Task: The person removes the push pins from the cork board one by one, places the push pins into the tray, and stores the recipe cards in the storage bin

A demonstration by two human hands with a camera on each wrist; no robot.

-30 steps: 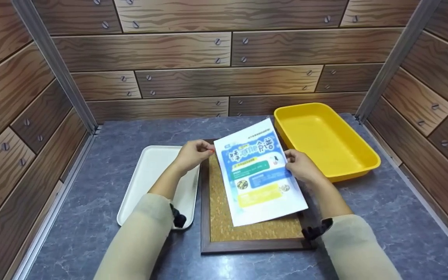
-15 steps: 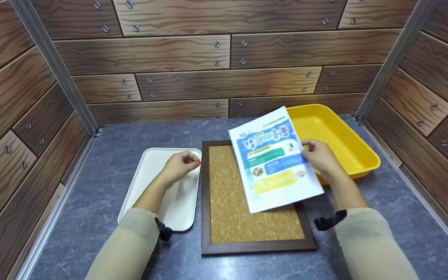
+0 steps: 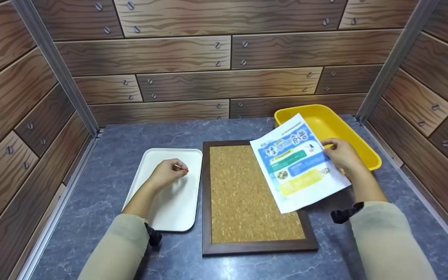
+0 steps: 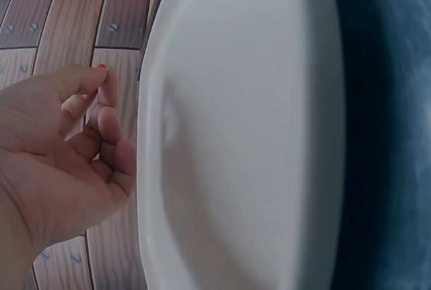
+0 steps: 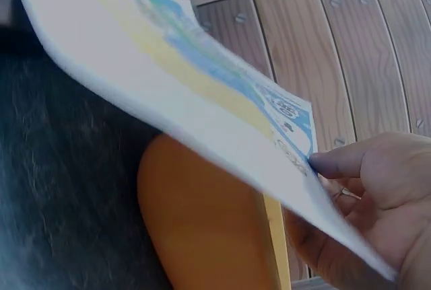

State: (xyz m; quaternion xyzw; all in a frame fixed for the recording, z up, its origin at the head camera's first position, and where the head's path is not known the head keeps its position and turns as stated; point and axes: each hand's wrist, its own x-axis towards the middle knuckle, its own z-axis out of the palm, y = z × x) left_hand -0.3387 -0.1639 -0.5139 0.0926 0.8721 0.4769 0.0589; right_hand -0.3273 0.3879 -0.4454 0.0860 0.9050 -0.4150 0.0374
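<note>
In the head view my left hand is above the white tray, pinching a small red pushpin between thumb and forefinger. Only a red tip of it shows in the left wrist view. My right hand grips the right edge of a printed paper sheet, thumb on the printed face. Tilted, the sheet covers the upper right part of a cork board with a dark wooden frame and part of the yellow bin. The right wrist view shows the sheet bending.
Behind the sheet, at the back right, stands a yellow bin. The tray lies just left of the cork board on a dark marbled tabletop. Wood-patterned walls enclose the back and both sides.
The right hand has carried the sheet to the right, partly off the cork board. The left hand has left the sheet's upper left edge and moved left over the tray with the pushpin.
</note>
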